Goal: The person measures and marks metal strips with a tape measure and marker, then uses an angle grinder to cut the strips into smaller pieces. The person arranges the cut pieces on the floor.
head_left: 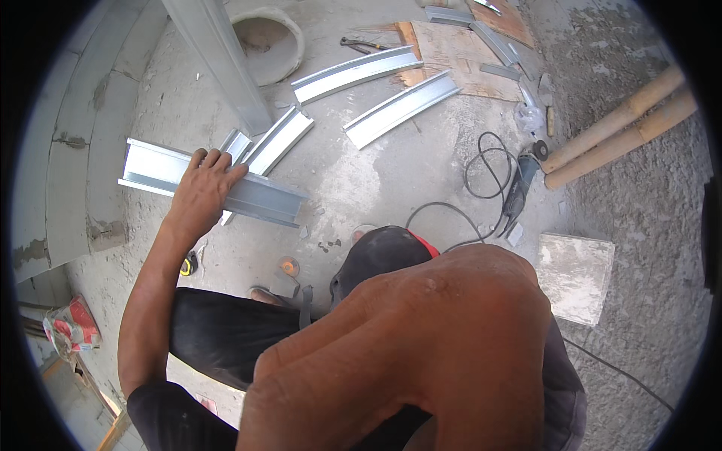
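My left hand (201,189) is closed over the upper edge of a short silvery metal channel (259,198), fingers bent across it. That channel lies slantwise over other cut pieces, among them a metal channel (280,141) reaching up to the right. Very close to the camera, my right hand (429,323) fills the lower middle, its fingers curled and pressed together. Its fingertips are hidden, so what it holds, if anything, does not show. Farther off lie two loose metal channels, one (357,73) behind the other (402,109).
An angle grinder (519,192) with a looping black cord lies at right, near bamboo poles (617,131) and a square slab (575,278). A tall metal post (218,64) stands before a round basin (299,49). Pincers (361,45) lie near plywood (466,60). A tape measure (189,263) is at left.
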Available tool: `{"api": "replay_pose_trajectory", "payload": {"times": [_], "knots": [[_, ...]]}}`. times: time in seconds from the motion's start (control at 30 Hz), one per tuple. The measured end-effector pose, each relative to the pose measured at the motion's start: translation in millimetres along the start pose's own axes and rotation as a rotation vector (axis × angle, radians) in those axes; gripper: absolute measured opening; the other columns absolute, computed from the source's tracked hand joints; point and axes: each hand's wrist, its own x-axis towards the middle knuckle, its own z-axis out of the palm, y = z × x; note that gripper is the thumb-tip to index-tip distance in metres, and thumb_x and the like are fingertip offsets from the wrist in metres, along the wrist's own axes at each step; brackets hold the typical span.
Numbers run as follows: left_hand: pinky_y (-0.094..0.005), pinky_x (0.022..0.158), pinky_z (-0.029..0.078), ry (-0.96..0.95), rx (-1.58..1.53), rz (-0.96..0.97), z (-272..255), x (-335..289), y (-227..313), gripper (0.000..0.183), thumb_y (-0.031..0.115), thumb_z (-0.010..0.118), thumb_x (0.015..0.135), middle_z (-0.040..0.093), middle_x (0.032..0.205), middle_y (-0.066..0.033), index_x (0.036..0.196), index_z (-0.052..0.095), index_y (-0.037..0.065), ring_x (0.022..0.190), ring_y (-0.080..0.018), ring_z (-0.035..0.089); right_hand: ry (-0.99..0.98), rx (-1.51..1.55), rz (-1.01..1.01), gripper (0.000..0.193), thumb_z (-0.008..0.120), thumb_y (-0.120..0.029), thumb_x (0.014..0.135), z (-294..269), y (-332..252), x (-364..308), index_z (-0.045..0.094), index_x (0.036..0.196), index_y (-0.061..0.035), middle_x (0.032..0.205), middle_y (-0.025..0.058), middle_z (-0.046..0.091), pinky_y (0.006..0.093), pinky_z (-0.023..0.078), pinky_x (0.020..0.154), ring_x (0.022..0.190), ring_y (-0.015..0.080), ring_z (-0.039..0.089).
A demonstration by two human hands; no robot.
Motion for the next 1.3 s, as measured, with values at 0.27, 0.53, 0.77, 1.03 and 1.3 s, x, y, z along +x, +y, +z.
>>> {"api": "replay_pose_trajectory", "payload": {"times": [0.27, 0.53, 0.77, 1.03, 1.3], "knots": [[-0.0392, 0.115, 0.041, 0.062, 0.129, 0.039, 7, -20, -10, 0.036, 0.006, 0.074, 0.09, 0.07, 0.119, -0.0064, 0.125, 0.072, 0.014, 0.126, -0.0221, 0.062, 0.053, -0.813, 0.135, 0.025, 0.07, -0.007, 0.097, -64, 8, 34, 0.071, 0.121, 0.0017, 0.113, 0.0166, 0.074, 0.0355, 0.06, 0.093, 0.103, 0.0238, 0.074], [-0.048, 0.119, 0.038, 0.181, 0.141, -0.177, -31, -44, -15, 0.044, 0.009, 0.08, 0.084, 0.07, 0.119, -0.0097, 0.127, 0.071, 0.012, 0.126, -0.0262, 0.062, 0.165, -1.1, 1.399, 0.038, 0.076, -0.025, 0.098, -202, 59, -203, 0.073, 0.129, -0.0043, 0.126, 0.0177, 0.074, 0.0401, 0.057, 0.096, 0.112, 0.0263, 0.072], [-0.049, 0.114, 0.041, 0.194, 0.027, -0.19, -13, -59, -27, 0.046, 0.002, 0.079, 0.08, 0.07, 0.116, -0.0099, 0.124, 0.071, 0.011, 0.122, -0.0291, 0.062, 0.43, -1.084, 1.534, 0.054, 0.079, -0.032, 0.089, -140, 14, -439, 0.067, 0.13, -0.0005, 0.122, 0.0246, 0.073, 0.047, 0.056, 0.096, 0.114, 0.0372, 0.07], [-0.0416, 0.106, 0.041, 0.085, -0.115, 0.137, 28, -44, -1, 0.033, 0.018, 0.076, 0.088, 0.069, 0.114, -0.0067, 0.121, 0.072, 0.014, 0.119, -0.0236, 0.062, 0.938, -1.776, 1.259, 0.039, 0.047, -0.026, 0.112, -15, -164, -662, 0.067, 0.127, 0.0035, 0.111, 0.0122, 0.072, 0.0388, 0.062, 0.081, 0.099, 0.0252, 0.071], [-0.0425, 0.104, 0.04, -0.04, 0.064, 0.141, 7, -67, -9, 0.025, 0.017, 0.07, 0.091, 0.07, 0.109, -0.0068, 0.116, 0.073, 0.013, 0.118, -0.0246, 0.061, 0.892, -0.67, 2.733, 0.03, 0.078, -0.024, 0.096, 37, -65, -410, 0.077, 0.118, -0.0031, 0.108, 0.018, 0.08, 0.0367, 0.064, 0.079, 0.091, 0.0273, 0.079]]}}
